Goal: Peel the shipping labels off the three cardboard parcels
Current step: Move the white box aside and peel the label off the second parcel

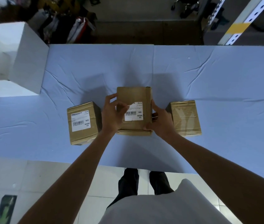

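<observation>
Left hand is pinching the top-left corner of the shipping label on the middle parcel; right hand is gripping its right side, fingers curled.

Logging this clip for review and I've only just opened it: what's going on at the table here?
A person stands at a blue-covered table with three cardboard parcels in a row. The left hand pinches the upper left corner of the middle label, which looks partly lifted off the middle parcel, while the right hand grips that parcel's right side. The left label lies flat on the left parcel. The right parcel shows only tape on top.
</observation>
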### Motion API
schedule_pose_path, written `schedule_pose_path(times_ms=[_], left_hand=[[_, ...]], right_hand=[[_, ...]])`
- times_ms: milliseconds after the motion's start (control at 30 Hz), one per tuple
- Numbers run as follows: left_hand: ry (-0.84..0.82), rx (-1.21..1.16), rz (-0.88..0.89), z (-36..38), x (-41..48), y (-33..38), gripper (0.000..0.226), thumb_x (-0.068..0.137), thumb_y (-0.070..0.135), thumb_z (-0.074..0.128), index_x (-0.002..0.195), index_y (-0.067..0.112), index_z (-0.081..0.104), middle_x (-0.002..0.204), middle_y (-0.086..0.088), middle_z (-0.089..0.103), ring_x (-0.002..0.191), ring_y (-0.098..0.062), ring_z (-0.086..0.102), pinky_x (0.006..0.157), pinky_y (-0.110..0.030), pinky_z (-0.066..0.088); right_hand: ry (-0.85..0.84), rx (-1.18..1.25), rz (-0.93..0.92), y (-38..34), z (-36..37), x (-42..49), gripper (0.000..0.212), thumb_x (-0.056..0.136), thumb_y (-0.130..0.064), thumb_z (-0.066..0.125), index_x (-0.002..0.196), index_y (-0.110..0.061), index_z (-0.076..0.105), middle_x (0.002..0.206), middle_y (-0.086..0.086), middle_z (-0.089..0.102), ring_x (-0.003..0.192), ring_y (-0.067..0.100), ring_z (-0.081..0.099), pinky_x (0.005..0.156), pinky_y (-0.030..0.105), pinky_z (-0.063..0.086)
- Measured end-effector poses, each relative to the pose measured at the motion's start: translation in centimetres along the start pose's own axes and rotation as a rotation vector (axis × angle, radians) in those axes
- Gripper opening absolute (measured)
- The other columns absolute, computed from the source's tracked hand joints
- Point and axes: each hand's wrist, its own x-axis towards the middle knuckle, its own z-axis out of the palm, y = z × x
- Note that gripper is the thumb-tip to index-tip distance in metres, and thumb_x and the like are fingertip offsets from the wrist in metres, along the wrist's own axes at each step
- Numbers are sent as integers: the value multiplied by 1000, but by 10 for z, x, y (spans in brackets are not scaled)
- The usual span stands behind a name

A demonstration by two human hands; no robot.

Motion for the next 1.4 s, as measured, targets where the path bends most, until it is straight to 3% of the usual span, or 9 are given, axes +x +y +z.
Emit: schedule_pose_path(times_ms=[233, 500, 667, 800, 933, 1033, 1167, 1300, 1400], left_hand=[[-19, -29, -52, 1, -2, 0, 11, 77, 22, 76, 77, 13, 70, 136, 1, 49, 102, 5, 46, 75, 8, 35], [-32, -57, -74, 2, -4, 3, 12, 77, 23, 76, 76, 13, 69, 138, 2, 47, 85, 25, 45, 72, 8, 37], [-37, -67, -91, 1, -4, 3, 12, 76, 22, 77, 74, 15, 68, 139, 2, 46, 93, 13, 46, 74, 9, 34], [-43, -111, -110, 3, -4, 2, 14, 76, 21, 78, 78, 11, 69, 139, 2, 46, 89, 36, 39, 70, 9, 36], [-48, -128, -119, 3, -4, 2, 14, 76, 21, 78, 79, 10, 70, 136, 4, 48, 89, 41, 34, 71, 11, 33], [-51, -138, -126, 3, -4, 2, 15, 76, 20, 77, 80, 8, 70, 132, 10, 46, 90, 41, 33, 71, 12, 32], [-45, -170, -134, 3, -4, 1, 24, 76, 20, 77, 91, 3, 70, 111, 33, 45, 89, 40, 35, 76, 10, 34], [-62, -163, -158, 1, -4, 4, 15, 77, 22, 77, 81, 9, 71, 130, 15, 46, 92, 29, 43, 75, 9, 36], [-70, -159, -168, 1, -3, 3, 17, 77, 23, 77, 83, 9, 71, 128, 18, 46, 90, 33, 39, 74, 10, 35]], right_hand=[[-2, -40, -14, 0, 0, 0, 116, 53, -10, 86, 148, -31, 24, 99, 5, 71, 88, 22, 67, 83, 38, 57], [-9, -48, -23, -1, -1, -1, 117, 54, -10, 87, 150, -29, 22, 103, 5, 70, 91, 20, 67, 84, 33, 56], [-11, -49, -23, -2, 0, -1, 116, 53, -10, 87, 149, -28, 24, 102, 6, 70, 92, 22, 67, 85, 35, 56], [-9, -66, -32, -1, 0, 0, 114, 55, -10, 85, 149, -30, 23, 100, 6, 71, 90, 22, 67, 82, 35, 57], [-4, -74, -24, 0, 0, 1, 116, 54, -11, 87, 149, -30, 24, 99, 5, 71, 89, 21, 67, 83, 33, 57], [-6, -83, -30, -1, 0, 2, 117, 53, -11, 88, 149, -31, 23, 99, 5, 71, 88, 20, 67, 81, 32, 57], [-8, -83, -19, 0, 1, 2, 117, 54, -10, 87, 149, -31, 22, 98, 5, 71, 87, 21, 67, 82, 35, 57], [-4, -96, -31, -1, 1, 2, 116, 54, -11, 87, 149, -29, 23, 99, 5, 71, 90, 22, 67, 83, 36, 57], [-8, -96, -32, -1, 0, 2, 115, 55, -11, 87, 150, -27, 23, 100, 7, 71, 91, 23, 67, 84, 36, 56]])
